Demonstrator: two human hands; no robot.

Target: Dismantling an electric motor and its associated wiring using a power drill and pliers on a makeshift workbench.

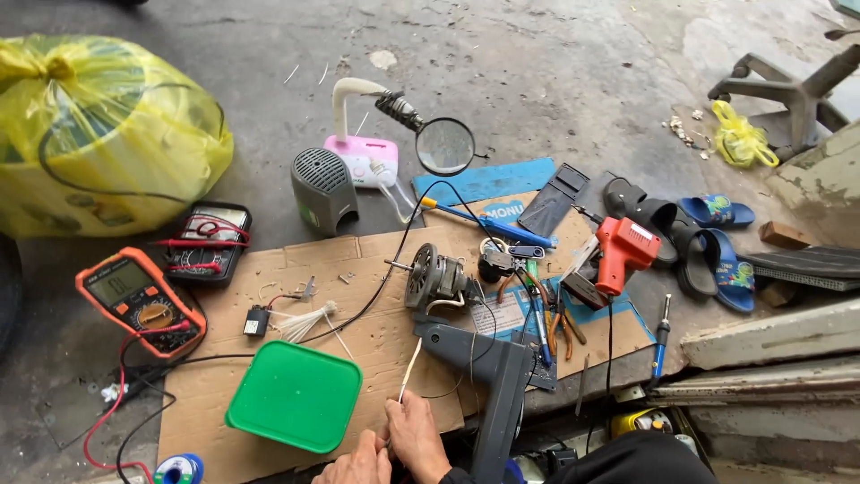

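1. Work in hand: both hands sit at the bottom edge of the view, over a sheet of cardboard (376, 350) spread on the concrete floor. The right hand (417, 435) pinches the lower end of a thin cream-coloured sleeve or wire (408, 369) that runs up toward a small fan motor (430, 280) lying on the cardboard.
2. How far along, as a judgement: the motor is bare, out of any housing, with loose leads around it, so the stripping down looks done. The lead is held, not visibly joined to anything, so the wiring work looks unfinished.
3. Tools not in hand: a red soldering gun (621, 253) and pliers (557, 327) lie right of the motor. An orange multimeter (139, 300) with its red and black leads rests at the left, well apart from the hands.
4. Hand pose: the right hand is closed, fingertips pressed together on the sleeve, knuckles up. The left hand (358, 464) lies just beside it, touching or nearly so, fingers curled – whether it also grips the sleeve I cannot tell.
5. Nearby: a green square lid (296, 394) sits just left of the hands, and a dark grey plastic fan part (488, 367) lies just to their right, below the motor
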